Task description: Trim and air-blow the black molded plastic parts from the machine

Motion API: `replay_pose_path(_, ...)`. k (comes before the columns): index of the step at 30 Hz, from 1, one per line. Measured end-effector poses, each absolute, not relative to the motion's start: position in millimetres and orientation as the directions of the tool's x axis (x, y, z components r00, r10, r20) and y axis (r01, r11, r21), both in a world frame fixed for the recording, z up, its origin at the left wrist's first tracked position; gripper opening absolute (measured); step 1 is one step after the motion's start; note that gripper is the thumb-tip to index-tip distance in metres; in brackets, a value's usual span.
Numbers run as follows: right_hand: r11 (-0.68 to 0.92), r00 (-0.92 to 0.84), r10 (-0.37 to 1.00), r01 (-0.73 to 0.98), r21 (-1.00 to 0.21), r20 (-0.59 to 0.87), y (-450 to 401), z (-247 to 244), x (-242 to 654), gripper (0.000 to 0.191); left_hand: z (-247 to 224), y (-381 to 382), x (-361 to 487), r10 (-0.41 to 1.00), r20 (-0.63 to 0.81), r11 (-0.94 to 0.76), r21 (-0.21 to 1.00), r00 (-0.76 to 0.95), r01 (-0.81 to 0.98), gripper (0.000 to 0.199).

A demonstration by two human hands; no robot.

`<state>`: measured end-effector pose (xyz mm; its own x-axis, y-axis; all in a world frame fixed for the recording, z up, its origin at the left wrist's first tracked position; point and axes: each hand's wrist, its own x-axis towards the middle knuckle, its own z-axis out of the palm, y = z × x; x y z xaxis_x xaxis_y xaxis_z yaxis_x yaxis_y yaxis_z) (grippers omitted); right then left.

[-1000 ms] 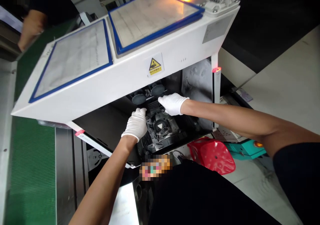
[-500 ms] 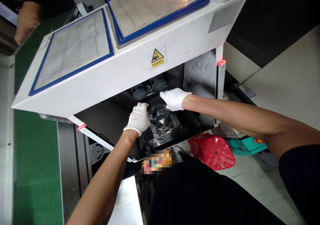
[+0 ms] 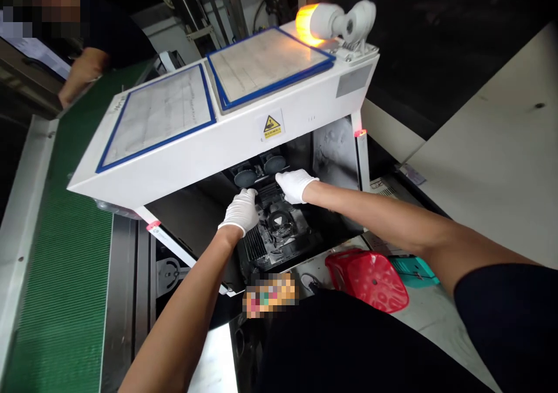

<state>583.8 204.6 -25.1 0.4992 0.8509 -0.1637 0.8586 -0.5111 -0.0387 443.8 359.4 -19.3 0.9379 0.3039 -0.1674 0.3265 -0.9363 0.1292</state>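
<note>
Beside white machine (image 3: 174, 160), red stool (image 3: 372, 279), seemingly plastic.

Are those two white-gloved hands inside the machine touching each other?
Apart. The head view shows a gap between the left hand and the right hand, with a dark ribbed part visible between their fingers.

In my head view, 2 white-gloved hands reach inside the white machine (image 3: 174, 166): my left hand (image 3: 240, 211) and right hand (image 3: 295, 186) touch the dark mechanism (image 3: 279, 221) at its left and right edges, below 2 round discs. 2 blue-framed sheets cover the machine's top, an orange lamp (image 3: 309, 24) glowing at its far right corner.
</note>
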Motion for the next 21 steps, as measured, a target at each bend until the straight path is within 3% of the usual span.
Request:
replay_pose_path(4,-0.499,0.500,0.864,0.866,0.027,-0.064,200.0,-17.7,575.2,0.050,-10.0,360.4,454.1,0.364,-0.209,-0.900,0.173,0.908,0.401,0.050)
replay_pose_path(8,-0.433,0.432,0.901,0.898,0.078,0.030,186.5,-13.3,547.4,0.089,-5.0,363.0,443.5,0.494,-0.244,-0.802,0.242,0.835,0.546,0.047)
replay_pose_path(10,-0.347,0.345,0.938,0.936,0.063,0.031,175.2,-24.6,510.5,0.091,-11.3,361.2,418.2,0.556,-0.230,-0.745,0.291,0.799,0.601,0.050)
replay_pose_path(14,-0.137,0.119,0.983,0.983,-0.121,-0.140,150.8,-82.8,398.2,0.059,-48.4,335.2,325.3,0.666,-0.184,-0.608,0.427,0.723,0.669,0.054)
replay_pose_path(18,-0.003,-0.093,0.937,0.962,-0.274,-0.338,146.9,-153.4,307.1,0.072,-105.3,274.1,195.0,0.754,-0.356,-0.347,0.498,0.552,0.795,0.037)
replay_pose_path(21,-0.006,-0.122,0.896,0.958,-0.287,-0.427,148.4,-181.4,279.8,0.072,-140.7,208.3,87.8,0.814,-0.509,-0.051,0.420,0.282,0.906,0.037)
